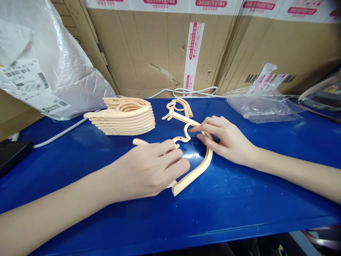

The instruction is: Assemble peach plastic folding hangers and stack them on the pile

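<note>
Between my hands is a cream plastic folding hanger [195, 175], partly unfolded above the blue table [239, 213], with its curved hook in the middle. My left hand [151, 170] has its fingers curled over the hanger's left side and hides much of it. An end of a cream piece sticks out behind my left knuckles. My right hand [225, 138] grips the right-hand arm of the hanger between thumb and fingers, the index fingertip near the hook. Just beyond lies another cream folding hanger [188, 107]. To the left stands a neat stack of folded hangers [125, 122].
A white plastic parcel bag [66, 67] leans at the back left. Large cardboard boxes [149, 49] line the back. Clear plastic wrap [261, 101] lies at the right rear. A white cable [62, 133] runs behind the stack, near a black object [14, 154] at the left edge.
</note>
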### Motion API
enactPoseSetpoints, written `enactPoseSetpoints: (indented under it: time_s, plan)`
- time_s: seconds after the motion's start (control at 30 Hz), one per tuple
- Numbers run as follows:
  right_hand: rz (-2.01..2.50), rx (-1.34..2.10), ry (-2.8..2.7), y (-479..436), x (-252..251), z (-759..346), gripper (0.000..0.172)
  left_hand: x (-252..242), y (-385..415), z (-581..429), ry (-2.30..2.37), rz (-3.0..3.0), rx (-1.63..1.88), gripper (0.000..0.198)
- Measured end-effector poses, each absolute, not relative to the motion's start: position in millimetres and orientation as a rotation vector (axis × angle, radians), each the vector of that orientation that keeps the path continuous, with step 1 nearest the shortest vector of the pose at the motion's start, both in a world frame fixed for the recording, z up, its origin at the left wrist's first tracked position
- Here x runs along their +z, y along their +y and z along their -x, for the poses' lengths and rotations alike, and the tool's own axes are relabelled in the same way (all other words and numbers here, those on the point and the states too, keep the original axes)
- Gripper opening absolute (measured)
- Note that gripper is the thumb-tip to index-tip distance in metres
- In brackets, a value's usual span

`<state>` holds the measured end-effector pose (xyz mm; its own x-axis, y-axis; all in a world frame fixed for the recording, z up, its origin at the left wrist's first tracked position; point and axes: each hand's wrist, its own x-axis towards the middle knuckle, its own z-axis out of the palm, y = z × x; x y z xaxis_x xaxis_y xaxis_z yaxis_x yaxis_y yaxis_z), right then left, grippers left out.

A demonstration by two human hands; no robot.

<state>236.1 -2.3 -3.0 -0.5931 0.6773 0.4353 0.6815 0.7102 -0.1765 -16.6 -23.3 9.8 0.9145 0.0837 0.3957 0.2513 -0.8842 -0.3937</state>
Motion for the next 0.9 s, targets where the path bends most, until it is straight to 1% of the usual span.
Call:
enactPoseSetpoints:
  time_s: [0.07,0.13,0.23,0.37,0.47,0.9]
  plan:
    - [1.055,-0.028,-2.448,-2.6,-2.8,-235.8,0.026,10.2,-21.4,16.1,-0.246,2.568,-0.57,0.013]
    - [1.068,-0.037,-2.453,-2.6,-2.9,-235.7,0.026,9.6,-19.4,15.8,-0.263,2.518,-0.593,0.011]
    - [1.092,-0.043,-2.459,-2.3,-3.3,-236.2,0.026,8.7,-17.4,15.6,-0.312,2.504,-0.57,0.014]
    - [1.135,-0.042,-2.473,-2.1,-3.7,-236.8,0.025,8.3,-16.0,15.7,-0.412,2.524,-0.507,0.026]
    - [1.157,-0.041,-2.48,-2.5,-3.6,-236.7,0.025,7.9,-14.7,15.7,-0.448,2.528,-0.503,0.031]
    - [1.228,-0.072,-2.434,-2.4,-5.7,-237.9,0.03,10.0,-17.9,15.5,-0.337,2.535,-0.542,0.025]
